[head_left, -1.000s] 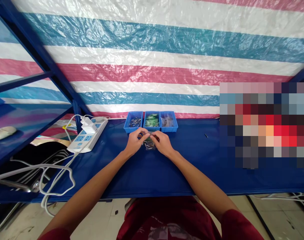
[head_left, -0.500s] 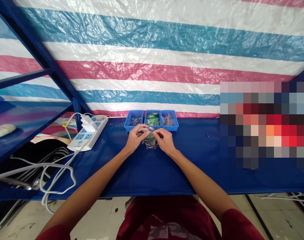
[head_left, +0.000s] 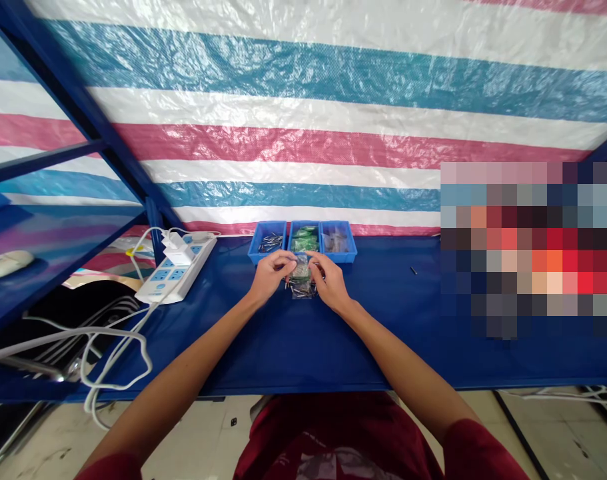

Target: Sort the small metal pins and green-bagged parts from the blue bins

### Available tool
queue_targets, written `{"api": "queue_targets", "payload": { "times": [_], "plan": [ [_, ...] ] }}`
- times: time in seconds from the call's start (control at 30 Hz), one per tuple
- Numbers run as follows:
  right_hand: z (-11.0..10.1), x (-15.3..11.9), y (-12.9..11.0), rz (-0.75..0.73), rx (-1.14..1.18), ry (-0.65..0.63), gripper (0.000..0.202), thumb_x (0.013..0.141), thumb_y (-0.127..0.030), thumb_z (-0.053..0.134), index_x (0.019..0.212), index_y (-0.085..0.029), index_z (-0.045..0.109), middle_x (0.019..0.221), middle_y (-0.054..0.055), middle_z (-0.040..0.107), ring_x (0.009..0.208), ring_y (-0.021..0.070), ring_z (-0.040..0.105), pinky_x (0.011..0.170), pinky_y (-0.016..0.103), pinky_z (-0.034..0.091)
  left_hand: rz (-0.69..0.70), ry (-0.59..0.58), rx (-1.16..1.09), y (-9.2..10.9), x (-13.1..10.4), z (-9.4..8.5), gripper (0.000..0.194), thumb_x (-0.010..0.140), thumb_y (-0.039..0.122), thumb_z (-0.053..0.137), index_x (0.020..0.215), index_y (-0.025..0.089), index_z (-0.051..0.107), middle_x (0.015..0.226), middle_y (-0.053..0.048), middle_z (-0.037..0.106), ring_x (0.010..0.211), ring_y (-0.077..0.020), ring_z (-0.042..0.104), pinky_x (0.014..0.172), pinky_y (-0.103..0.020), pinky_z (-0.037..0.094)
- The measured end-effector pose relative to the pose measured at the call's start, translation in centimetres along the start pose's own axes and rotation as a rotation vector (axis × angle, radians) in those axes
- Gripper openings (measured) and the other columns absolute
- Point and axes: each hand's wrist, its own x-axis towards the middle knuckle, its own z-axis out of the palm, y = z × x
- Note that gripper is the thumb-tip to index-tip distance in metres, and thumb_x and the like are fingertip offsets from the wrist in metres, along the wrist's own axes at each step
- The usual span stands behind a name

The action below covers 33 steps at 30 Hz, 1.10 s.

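Just in front of the blue bins, my left hand (head_left: 273, 272) pinches a small clear plastic bag (head_left: 301, 263) between thumb and fingertips. My right hand (head_left: 329, 280) is at the bag's other side, its index finger along the top edge and its thumb lower down. What the bag holds is too small to make out. Under and between the hands lies a small heap of clear packets (head_left: 302, 291) with thin dark metal pieces.
Three blue bins stand behind: thin metal pieces (head_left: 270, 243), green packets (head_left: 305, 239), clear packets (head_left: 336, 241). A white power strip (head_left: 176, 273) with cables (head_left: 113, 363) lies left. One small dark piece (head_left: 414, 271) rests at right. A blurred-out area covers the far right.
My right thumb has moved down and a little away from the bag's top, and the index finger has straightened along it. My left hand stays nearly in place.
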Motion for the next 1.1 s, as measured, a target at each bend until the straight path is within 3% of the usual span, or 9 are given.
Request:
{"api": "queue_targets", "payload": {
  "times": [0.07, 0.23, 0.33, 0.4, 0.53, 0.63, 0.73, 0.9, 1.1],
  "plan": [
    [0.03, -0.01, 0.01, -0.026, 0.007, -0.006, 0.034, 0.093, -0.022, 0.040, 0.123, -0.023, 0.055, 0.104, 0.007, 0.060, 0.077, 0.0148, 0.059, 0.070, 0.027, 0.050, -0.012, -0.019, -0.022, 0.19, -0.08, -0.01, 0.033, 0.074, 0.040, 0.072, 0.091, 0.017, 0.056, 0.055, 0.005, 0.055, 0.044, -0.0081, 0.049, 0.048, -0.020, 0.042],
    [0.15, 0.13, 0.09, -0.103, -0.042, 0.058, 0.021, 0.092, -0.023, 0.045, 0.090, -0.021, 0.065, 0.097, 0.008, 0.061, 0.091, 0.0177, 0.059, 0.083, 0.030, 0.048, -0.002, -0.067, 0.038, 0.41, -0.34, 0.19, 0.036, 0.078, 0.044, 0.067, 0.098, 0.017, 0.054, 0.058, 0.005, 0.055, 0.047, -0.0097, 0.051, 0.050, -0.021, 0.044],
    [0.07, 0.20, 0.20, -0.084, -0.049, 0.062, 0.021, 0.093, -0.025, 0.044, 0.091, -0.020, 0.064, 0.098, 0.008, 0.062, 0.094, 0.0180, 0.059, 0.083, 0.029, 0.048, 0.154, -0.051, 0.213, 0.44, -0.55, 0.19, 0.033, 0.086, 0.048, 0.056, 0.096, 0.017, 0.062, 0.084, -0.005, 0.063, 0.076, -0.0166, 0.061, 0.066, -0.026, 0.050],
    [0.03, 0.19, 0.26, -0.039, -0.058, 0.053, 0.021, 0.093, -0.027, 0.044, 0.092, -0.020, 0.063, 0.093, 0.007, 0.064, 0.087, 0.0175, 0.061, 0.078, 0.028, 0.049, 0.274, -0.076, 0.334, 0.45, -0.67, 0.08, 0.035, 0.087, 0.049, 0.055, 0.097, 0.017, 0.066, 0.101, -0.009, 0.062, 0.092, -0.0198, 0.060, 0.074, -0.028, 0.050],
    [0.11, 0.04, 0.20, -0.031, -0.038, 0.033, 0.022, 0.093, -0.030, 0.046, 0.094, -0.020, 0.065, 0.088, 0.006, 0.066, 0.079, 0.0166, 0.062, 0.075, 0.027, 0.050, 0.379, -0.017, 0.468, 0.31, -0.68, -0.16, 0.026, 0.084, 0.042, 0.062, 0.086, 0.018, 0.070, 0.090, -0.006, 0.066, 0.083, -0.0184, 0.061, 0.074, -0.030, 0.050],
    [0.14, -0.10, 0.03, -0.039, 0.007, 0.049, 0.026, 0.094, -0.028, 0.043, 0.111, -0.021, 0.062, 0.090, 0.005, 0.066, 0.079, 0.0161, 0.062, 0.075, 0.028, 0.051, 0.324, 0.057, 0.409, 0.09, -0.52, -0.22, 0.025, 0.083, 0.041, 0.063, 0.078, 0.017, 0.070, 0.082, -0.005, 0.069, 0.077, -0.0181, 0.063, 0.074, -0.030, 0.050],
    [0.04, -0.14, -0.12, -0.056, 0.036, 0.050, 0.034, 0.096, -0.023, 0.036, 0.123, -0.023, 0.056, 0.098, 0.006, 0.064, 0.075, 0.0143, 0.062, 0.075, 0.029, 0.052, 0.194, 0.095, 0.241, 0.00, -0.36, -0.24, 0.027, 0.079, 0.043, 0.067, 0.085, 0.017, 0.066, 0.075, -0.003, 0.068, 0.067, -0.0161, 0.063, 0.066, -0.028, 0.051],
    [0.04, 0.10, -0.10, -0.130, -0.034, 0.089, 0.023, 0.093, -0.025, 0.046, 0.101, -0.022, 0.067, 0.101, 0.009, 0.061, 0.087, 0.0177, 0.061, 0.078, 0.031, 0.051, 0.099, 0.041, 0.061, 0.36, -0.23, -0.34, 0.033, 0.076, 0.042, 0.070, 0.095, 0.018, 0.057, 0.057, 0.004, 0.059, 0.048, -0.0096, 0.053, 0.052, -0.021, 0.044],
    [0.07, 0.28, -0.17, -0.069, -0.006, 0.072, 0.021, 0.092, -0.031, 0.049, 0.085, -0.020, 0.065, 0.090, 0.007, 0.065, 0.081, 0.0169, 0.061, 0.073, 0.028, 0.050, 0.130, -0.056, 0.104, 0.58, -0.25, -0.52, 0.030, 0.084, 0.045, 0.060, 0.087, 0.015, 0.065, 0.067, -0.001, 0.061, 0.059, -0.0127, 0.057, 0.060, -0.025, 0.048]
  ]
}}
